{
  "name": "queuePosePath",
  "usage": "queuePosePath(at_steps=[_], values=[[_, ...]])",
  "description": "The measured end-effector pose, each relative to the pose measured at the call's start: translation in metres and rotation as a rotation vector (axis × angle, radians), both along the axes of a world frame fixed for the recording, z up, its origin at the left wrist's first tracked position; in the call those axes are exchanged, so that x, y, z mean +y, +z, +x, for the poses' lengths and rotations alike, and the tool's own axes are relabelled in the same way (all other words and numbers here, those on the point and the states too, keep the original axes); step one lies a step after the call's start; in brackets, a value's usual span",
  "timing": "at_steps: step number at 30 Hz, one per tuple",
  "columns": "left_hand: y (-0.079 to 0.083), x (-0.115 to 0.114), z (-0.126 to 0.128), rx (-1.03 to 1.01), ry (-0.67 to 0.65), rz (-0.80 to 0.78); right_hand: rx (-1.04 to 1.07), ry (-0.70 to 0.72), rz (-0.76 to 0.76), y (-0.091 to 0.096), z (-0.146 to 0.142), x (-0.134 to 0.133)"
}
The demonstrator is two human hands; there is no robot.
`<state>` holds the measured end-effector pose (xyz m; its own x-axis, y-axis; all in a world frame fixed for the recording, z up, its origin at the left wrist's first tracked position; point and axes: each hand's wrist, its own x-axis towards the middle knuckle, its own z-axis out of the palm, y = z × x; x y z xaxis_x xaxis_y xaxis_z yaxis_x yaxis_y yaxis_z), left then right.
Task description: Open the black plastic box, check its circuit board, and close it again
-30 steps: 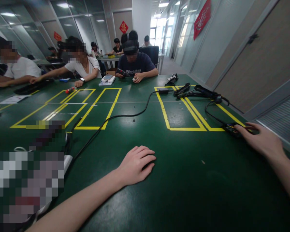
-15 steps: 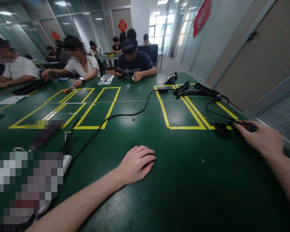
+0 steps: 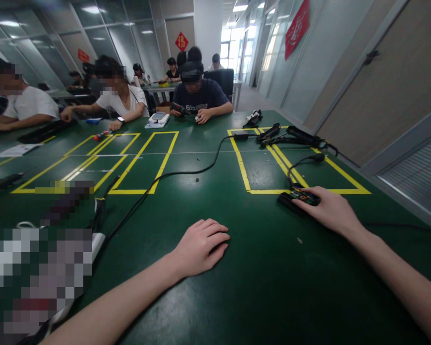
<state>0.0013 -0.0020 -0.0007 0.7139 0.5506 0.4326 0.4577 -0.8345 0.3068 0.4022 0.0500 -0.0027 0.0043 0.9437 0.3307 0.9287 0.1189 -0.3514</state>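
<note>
My right hand grips an opened black electronic device between thumb and fingers. Inside the device, a circuit board and small wires show. A thin black cable curves up from it to a small dark end piece lying on the green table. My left hand rests palm down near the middle of the table, fingers stretched out and holding nothing. Beyond my right hand lie a black tool-like part and a long black piece, whose kinds I cannot make out.
Yellow tape marks rectangles on the table. A long black cable with an inline box crosses it. Blurred-out items lie at the left. A person across the table holds a dark power tool; a white scale-like device stands beside them.
My right hand has moved left and nearer with the black device, from the table's right side towards the taped rectangles. Its cable moved along. My left hand has stayed in place.
</note>
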Motion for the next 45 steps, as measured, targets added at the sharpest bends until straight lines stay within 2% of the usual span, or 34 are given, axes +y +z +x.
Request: queuePosePath(at_steps=[1, 4, 6, 8, 16, 22, 24, 34, 40, 45], values=[[0.0, 0.0, 0.0, -0.002, -0.001, 0.001, 0.013, 0.069, -0.012, 0.002, -0.019, -0.006], [0.002, 0.0, 0.0, -0.011, 0.009, 0.005, 0.094, 0.478, -0.089, 0.008, -0.071, -0.029], [0.005, -0.001, 0.0, -0.03, 0.017, 0.01, 0.126, 0.699, -0.125, 0.013, -0.095, -0.043], [0.006, -0.002, 0.0, -0.061, 0.006, 0.012, 0.14, 0.797, -0.127, 0.017, -0.107, -0.054], [0.008, -0.005, -0.001, -0.117, -0.054, 0.021, 0.155, 0.83, -0.051, 0.02, -0.107, -0.058], [0.005, -0.009, 0.002, -0.041, -0.249, 0.003, 0.073, 0.821, 0.015, 0.019, -0.109, -0.061], [0.005, -0.011, 0.004, -0.019, -0.267, 0.005, 0.037, 0.806, 0.024, 0.019, -0.11, -0.061], [0.003, -0.011, 0.006, 0.037, -0.125, 0.034, 0.018, 0.907, -0.082, 0.022, -0.11, -0.06], [0.006, -0.009, 0.007, -0.082, -0.021, 0.079, 0.051, 0.896, -0.177, 0.024, -0.112, -0.063], [0.008, -0.011, 0.008, -0.196, -0.004, 0.091, 0.06, 0.922, -0.223, 0.026, -0.117, -0.069]])
